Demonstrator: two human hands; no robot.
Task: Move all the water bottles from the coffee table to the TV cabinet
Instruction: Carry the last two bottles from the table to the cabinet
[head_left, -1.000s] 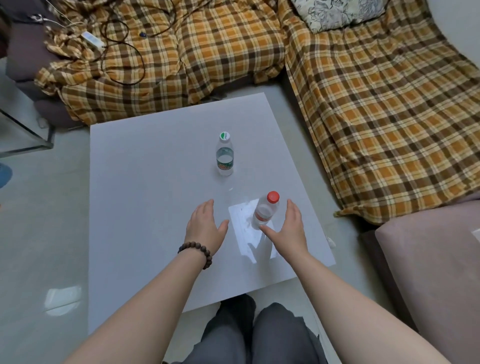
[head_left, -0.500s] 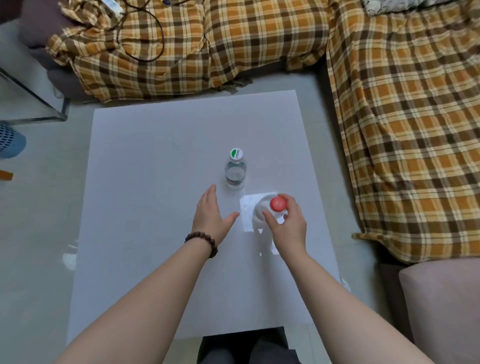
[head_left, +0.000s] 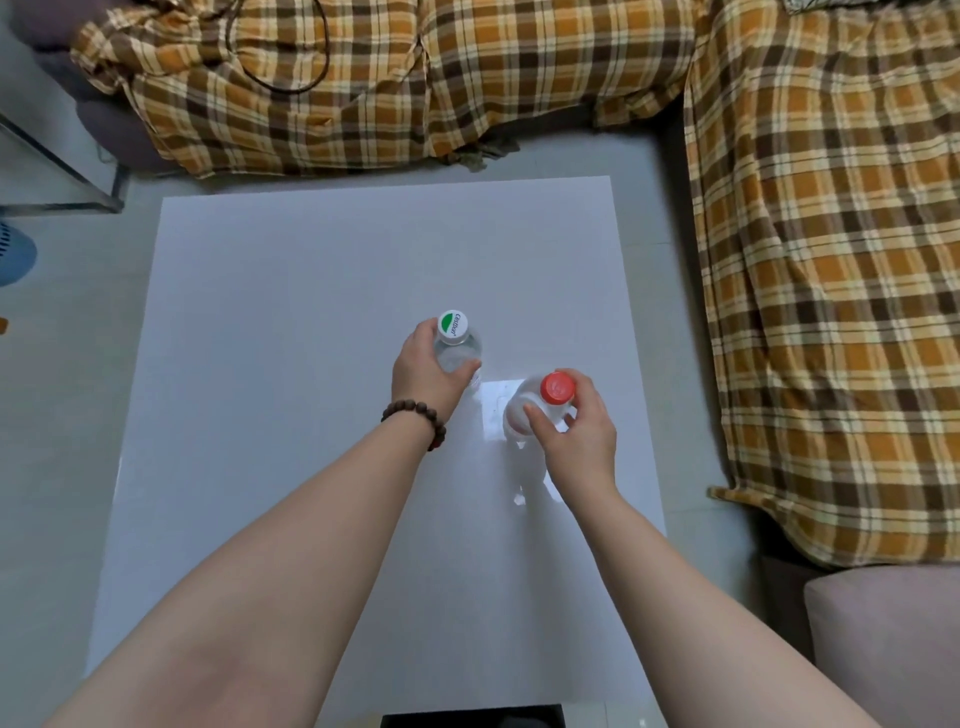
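Two clear water bottles stand upright near the middle of the white coffee table (head_left: 291, 364). One has a white cap with a green mark (head_left: 453, 327); my left hand (head_left: 423, 371), with a bead bracelet on the wrist, is wrapped around its body. The other has a red cap (head_left: 557, 387); my right hand (head_left: 574, 431) grips it just below the cap. The bottles' lower halves are hidden by my hands. The TV cabinet is not in view.
A sofa under an orange-brown plaid cover (head_left: 831, 260) runs along the far side and the right side of the table. A grey cushion (head_left: 883, 649) sits at the lower right. A metal-framed glass side table (head_left: 62, 171) and a blue object (head_left: 13, 254) are at the left.
My left hand moved forward from the table top and closed around the green-marked bottle. My right hand stayed gripped on the red-capped bottle. The camera moved further over the table.
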